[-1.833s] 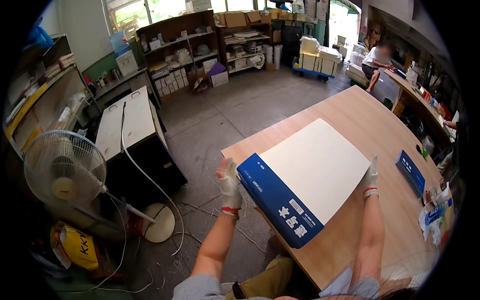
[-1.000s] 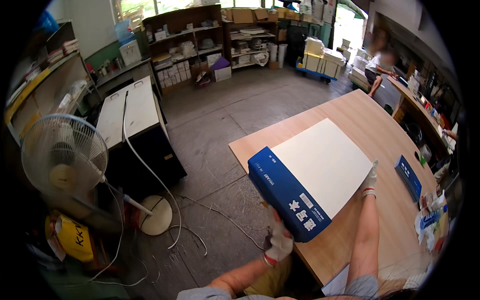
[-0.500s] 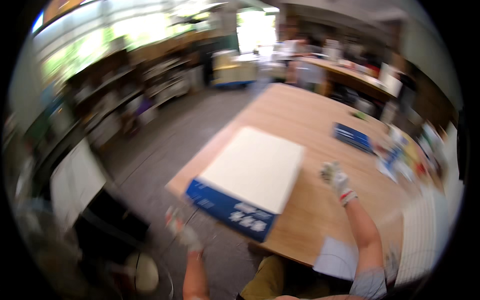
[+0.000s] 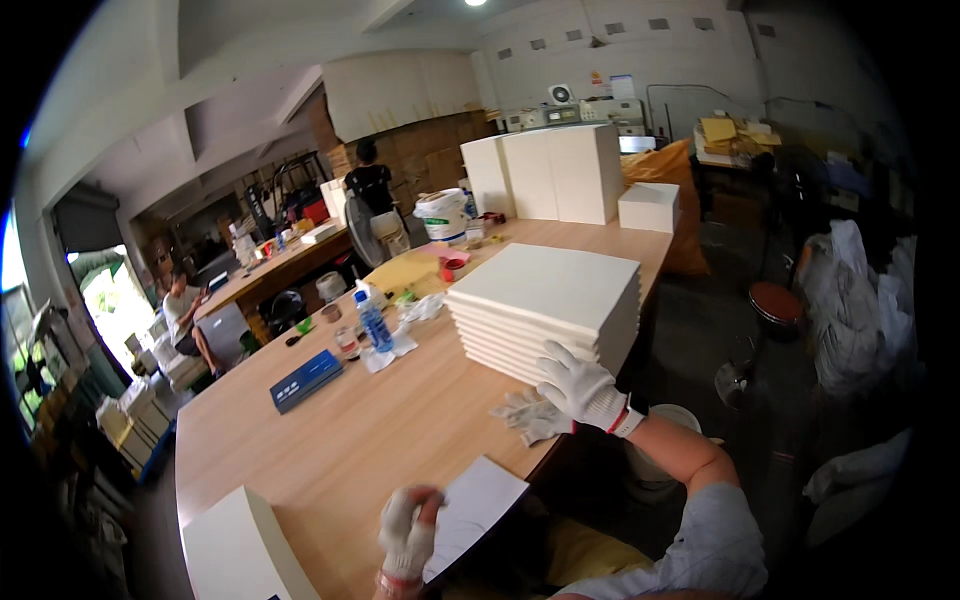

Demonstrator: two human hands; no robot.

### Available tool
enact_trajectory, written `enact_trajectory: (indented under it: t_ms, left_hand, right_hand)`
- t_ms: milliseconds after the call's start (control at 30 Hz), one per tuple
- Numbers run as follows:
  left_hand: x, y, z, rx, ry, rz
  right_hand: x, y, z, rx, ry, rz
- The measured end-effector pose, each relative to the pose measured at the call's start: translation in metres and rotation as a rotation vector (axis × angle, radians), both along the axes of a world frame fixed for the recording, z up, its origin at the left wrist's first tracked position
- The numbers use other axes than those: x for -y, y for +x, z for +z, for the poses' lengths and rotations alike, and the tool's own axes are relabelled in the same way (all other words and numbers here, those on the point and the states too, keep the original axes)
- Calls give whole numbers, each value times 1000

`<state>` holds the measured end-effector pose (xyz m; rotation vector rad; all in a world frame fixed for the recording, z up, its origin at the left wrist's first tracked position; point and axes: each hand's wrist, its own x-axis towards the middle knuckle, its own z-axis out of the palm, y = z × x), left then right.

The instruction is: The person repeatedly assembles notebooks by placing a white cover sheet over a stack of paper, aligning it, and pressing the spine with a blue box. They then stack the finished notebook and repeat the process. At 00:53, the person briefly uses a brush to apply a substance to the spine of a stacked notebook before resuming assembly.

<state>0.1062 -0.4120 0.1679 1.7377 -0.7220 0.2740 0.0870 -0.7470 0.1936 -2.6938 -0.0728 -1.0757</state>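
My right hand (image 4: 580, 388), in a white knit glove with a dark watch at the wrist, is open with fingers stretched. It is at the near corner of a stack of thick white boards (image 4: 550, 290); whether it touches them I cannot tell. A loose grey-white glove (image 4: 533, 416) lies beside it. My left hand (image 4: 408, 530), in a white glove with bare fingertips, is curled closed above the table beside a white paper sheet (image 4: 475, 512); nothing shows in it. Left of it is a large white-topped box (image 4: 240, 550), cut off by the lower edge.
On the wooden table (image 4: 240, 445) are a dark blue box (image 4: 306, 380), a blue-labelled bottle (image 4: 373, 322), a glass jar (image 4: 347, 343), a white bucket (image 4: 441, 215) and tall white blocks (image 4: 545, 175). A round stool (image 4: 775, 303) stands right. Two people are farther back.
The view has swung right, bringing the white stack into sight and the blue-sided box to the lower left. My right hand is now at the stack; my left hand is now over the table, fingers curled.
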Motion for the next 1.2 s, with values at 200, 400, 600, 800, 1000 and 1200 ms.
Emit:
enact_trajectory:
  t_ms: [200, 400, 600, 800, 1000, 1200]
  left_hand:
    - [215, 84, 44, -1127, -581, -789]
    - [285, 110, 61, -1460, -642, -1036]
    - [305, 101, 51, -1644, -771, -1064]
    - [322, 143, 48, -1423, -688, -1606]
    - [383, 165, 54, -1298, -809, -630]
    - [370, 177, 56, -1172, -1000, -583]
  right_hand:
    - [36, -9, -22, -194, -56, -146]
    - [40, -20, 0, -321, -130, -129]
    - [53, -8, -11, -603, -9, -136]
    - [50, -7, -20, -409, 13, -132]
    - [56, -14, -5, -426, -52, -113]
    - [55, -16, -7, -313, -49, -103]
